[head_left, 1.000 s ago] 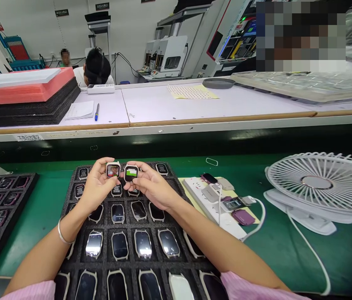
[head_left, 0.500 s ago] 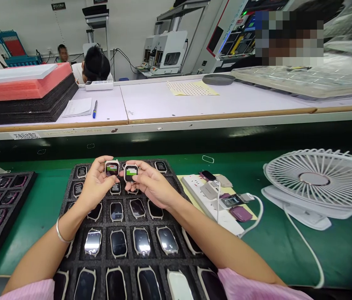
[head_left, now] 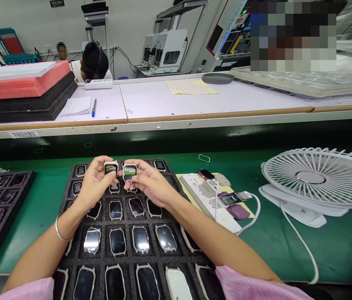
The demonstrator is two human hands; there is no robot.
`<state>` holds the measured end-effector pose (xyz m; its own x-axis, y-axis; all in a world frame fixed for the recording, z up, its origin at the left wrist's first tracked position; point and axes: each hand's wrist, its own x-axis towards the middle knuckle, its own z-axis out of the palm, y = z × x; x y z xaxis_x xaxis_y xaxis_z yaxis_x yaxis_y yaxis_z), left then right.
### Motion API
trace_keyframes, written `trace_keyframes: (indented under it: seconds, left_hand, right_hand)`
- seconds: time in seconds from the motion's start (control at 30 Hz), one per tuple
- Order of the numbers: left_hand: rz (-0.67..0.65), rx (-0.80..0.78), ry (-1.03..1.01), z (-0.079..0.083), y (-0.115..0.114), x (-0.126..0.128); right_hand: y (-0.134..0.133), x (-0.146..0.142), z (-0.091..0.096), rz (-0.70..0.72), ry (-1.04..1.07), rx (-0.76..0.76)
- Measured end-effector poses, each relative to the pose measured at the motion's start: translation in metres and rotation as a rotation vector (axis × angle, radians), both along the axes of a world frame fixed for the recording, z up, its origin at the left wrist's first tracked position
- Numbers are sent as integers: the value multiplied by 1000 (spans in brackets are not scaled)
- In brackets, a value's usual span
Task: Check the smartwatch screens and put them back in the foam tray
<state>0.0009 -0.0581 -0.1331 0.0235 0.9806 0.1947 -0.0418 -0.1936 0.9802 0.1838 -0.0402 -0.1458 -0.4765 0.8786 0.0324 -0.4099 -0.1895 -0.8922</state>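
My left hand (head_left: 96,179) grips a pale-framed smartwatch (head_left: 111,167) without a strap, its screen lit with a green band, the thumb at its lower edge. Beside it, my right hand (head_left: 149,181) holds a second such smartwatch (head_left: 130,172), also lit green, with the thumb on its lower right corner. Both watches are above the far part of a black foam tray (head_left: 103,260). Rows of pale-framed watch bodies lie in its compartments, some with lit text and most with dark screens. My hands cover part of the upper rows.
Another foam tray (head_left: 16,200) with purple-framed watches lies at left. To the right are a white power strip (head_left: 191,183) with several watch pieces and cables, and a white fan (head_left: 311,177). A shelf (head_left: 151,100) runs across the back, bearing stacked foam (head_left: 47,83). People sit beyond it.
The right-hand watch is tilted slightly differently, its screen now showing a brighter reflection. My left thumb has shifted up a little onto the watch's edge. The whole view has shifted slightly.
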Motion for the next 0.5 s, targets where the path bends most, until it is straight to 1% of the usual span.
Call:
trace_keyframes:
  seconds: [0.27, 0.5]
  left_hand:
    - [-22, -22, -5, 1, -2, 0]
    - [-25, -42, -26, 5, -3, 1]
  right_hand:
    - [1, 1, -1, -20, -20, -6]
    - [0, 2, -2, -23, -59, 34]
